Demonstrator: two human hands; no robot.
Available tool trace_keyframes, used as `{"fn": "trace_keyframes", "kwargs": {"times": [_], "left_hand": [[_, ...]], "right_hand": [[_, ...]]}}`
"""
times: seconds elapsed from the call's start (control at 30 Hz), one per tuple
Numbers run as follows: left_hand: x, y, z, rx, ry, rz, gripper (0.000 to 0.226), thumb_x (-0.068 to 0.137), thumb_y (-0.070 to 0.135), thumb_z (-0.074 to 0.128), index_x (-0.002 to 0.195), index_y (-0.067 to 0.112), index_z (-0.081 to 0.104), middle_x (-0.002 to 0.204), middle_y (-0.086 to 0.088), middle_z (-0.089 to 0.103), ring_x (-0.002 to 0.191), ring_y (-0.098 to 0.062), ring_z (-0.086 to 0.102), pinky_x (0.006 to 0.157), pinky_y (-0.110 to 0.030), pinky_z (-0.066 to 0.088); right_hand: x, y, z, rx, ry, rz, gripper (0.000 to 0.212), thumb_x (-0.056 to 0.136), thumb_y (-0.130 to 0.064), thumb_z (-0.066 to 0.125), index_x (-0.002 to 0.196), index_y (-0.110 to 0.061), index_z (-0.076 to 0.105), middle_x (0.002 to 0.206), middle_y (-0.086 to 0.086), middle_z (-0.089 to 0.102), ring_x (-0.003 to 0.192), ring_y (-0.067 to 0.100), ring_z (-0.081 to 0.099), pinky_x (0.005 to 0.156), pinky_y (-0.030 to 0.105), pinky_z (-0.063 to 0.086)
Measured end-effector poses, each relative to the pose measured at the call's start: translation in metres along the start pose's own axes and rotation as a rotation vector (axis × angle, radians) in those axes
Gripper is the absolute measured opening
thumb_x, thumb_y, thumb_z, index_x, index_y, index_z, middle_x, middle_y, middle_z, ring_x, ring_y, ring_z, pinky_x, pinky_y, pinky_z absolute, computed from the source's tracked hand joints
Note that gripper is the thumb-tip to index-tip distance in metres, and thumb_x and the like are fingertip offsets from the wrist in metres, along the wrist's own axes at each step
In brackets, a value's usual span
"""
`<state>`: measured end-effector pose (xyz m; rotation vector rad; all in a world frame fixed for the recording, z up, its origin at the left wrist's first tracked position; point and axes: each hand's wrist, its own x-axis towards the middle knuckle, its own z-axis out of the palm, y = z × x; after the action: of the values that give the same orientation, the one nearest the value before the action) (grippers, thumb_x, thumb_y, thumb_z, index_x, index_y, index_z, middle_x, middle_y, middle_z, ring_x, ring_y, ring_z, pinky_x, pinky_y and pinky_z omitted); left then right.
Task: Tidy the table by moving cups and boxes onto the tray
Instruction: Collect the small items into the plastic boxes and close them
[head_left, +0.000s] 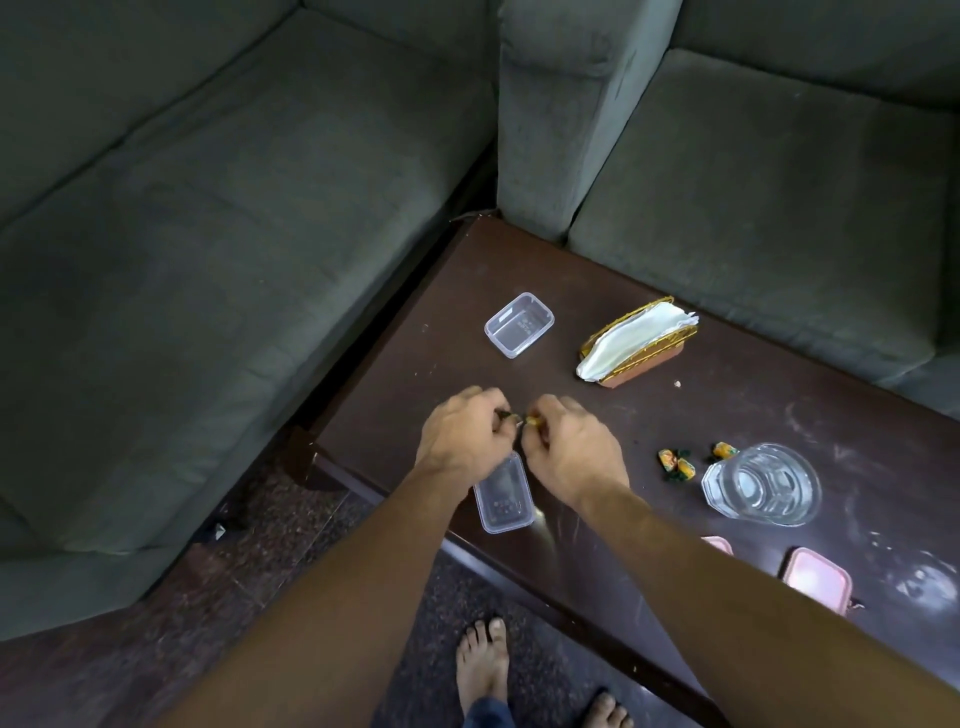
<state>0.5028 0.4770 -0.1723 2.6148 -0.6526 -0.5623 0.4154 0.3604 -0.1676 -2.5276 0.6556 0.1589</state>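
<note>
Candy (532, 420) between hands (464, 440) (572, 448), clear box (505, 500) below

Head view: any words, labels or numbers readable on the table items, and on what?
No text can be read.
Far clear box: faint marks on its base, too blurred to read.
Candy wrappers: print too small to read.
</note>
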Motion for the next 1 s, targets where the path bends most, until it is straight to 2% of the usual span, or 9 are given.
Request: {"fn": "trace_keyframes", "kwargs": {"times": [0.3,0.43,0.63,0.7,0.73,0.8,0.9,1.0], "left_hand": [[-0.039,-0.021,-0.006,0.04,-0.06,0.006,0.015,0.091,0.036,0.066,0.105,0.032,0.07,0.096,0.007,0.059,0.093,-0.018,0.063,0.083,-0.032,0.051],[-0.042,-0.018,-0.004,0.028,-0.06,0.047,0.013,0.092,0.034,0.066,0.103,0.033,0.07,0.096,0.009,0.059,0.09,-0.017,0.062,0.082,-0.033,0.052],[-0.054,-0.023,0.0,0.022,-0.039,0.098,0.009,0.09,0.035,0.064,0.098,0.031,0.067,0.091,0.01,0.056,0.082,-0.014,0.06,0.077,-0.03,0.05],[-0.057,-0.026,0.001,0.074,-0.071,0.127,0.008,0.09,0.036,0.064,0.088,0.029,0.06,0.088,0.01,0.051,0.08,-0.015,0.056,0.072,-0.028,0.043],[-0.057,-0.026,0.002,0.104,-0.086,0.137,0.016,0.091,0.037,0.064,0.082,0.03,0.053,0.087,0.01,0.049,0.078,-0.015,0.053,0.071,-0.027,0.04],[-0.057,-0.028,0.006,0.143,-0.113,0.145,0.024,0.092,0.037,0.064,0.078,0.031,0.045,0.088,0.008,0.048,0.08,-0.016,0.053,0.072,-0.028,0.041],[-0.052,-0.025,0.01,0.138,-0.123,0.14,0.012,0.094,0.037,0.063,0.09,0.026,0.061,0.093,0.006,0.051,0.087,-0.019,0.06,0.078,-0.032,0.049],[-0.044,-0.02,0.014,0.117,-0.105,0.129,0.02,0.094,0.038,0.061,0.105,0.023,0.066,0.101,0.004,0.053,0.093,-0.022,0.061,0.083,-0.035,0.051]], "right_hand": [[-0.045,-0.011,0.014,-0.09,-0.158,-0.144,0.018,0.099,-0.038,0.053,0.109,-0.024,0.058,0.112,0.001,0.069,0.099,0.033,0.069,0.077,0.039,0.052],[-0.052,-0.009,0.021,-0.09,-0.151,-0.112,0.022,0.1,-0.039,0.055,0.116,-0.025,0.061,0.115,0.002,0.069,0.101,0.033,0.069,0.079,0.038,0.051],[-0.059,-0.004,0.024,-0.107,-0.134,-0.059,0.017,0.097,-0.028,0.058,0.113,-0.024,0.06,0.116,0.001,0.067,0.099,0.033,0.07,0.081,0.038,0.053],[-0.057,-0.002,0.024,-0.111,-0.127,-0.022,0.016,0.096,-0.026,0.061,0.112,-0.022,0.061,0.116,0.003,0.066,0.097,0.034,0.07,0.079,0.039,0.053],[-0.056,-0.001,0.025,-0.116,-0.127,-0.001,0.016,0.096,-0.025,0.062,0.111,-0.021,0.06,0.115,0.005,0.066,0.096,0.034,0.07,0.078,0.039,0.053],[-0.053,0.0,0.026,-0.112,-0.123,0.05,0.016,0.095,-0.021,0.063,0.11,-0.019,0.058,0.112,0.007,0.067,0.095,0.035,0.07,0.077,0.039,0.053],[-0.047,0.003,0.027,-0.08,-0.104,0.095,0.018,0.092,-0.017,0.066,0.106,-0.018,0.055,0.109,0.009,0.066,0.095,0.037,0.069,0.072,0.037,0.048],[-0.034,0.007,0.022,-0.056,-0.057,0.086,0.013,0.093,-0.019,0.066,0.104,-0.016,0.059,0.109,0.01,0.064,0.095,0.04,0.069,0.072,0.039,0.049]]}}
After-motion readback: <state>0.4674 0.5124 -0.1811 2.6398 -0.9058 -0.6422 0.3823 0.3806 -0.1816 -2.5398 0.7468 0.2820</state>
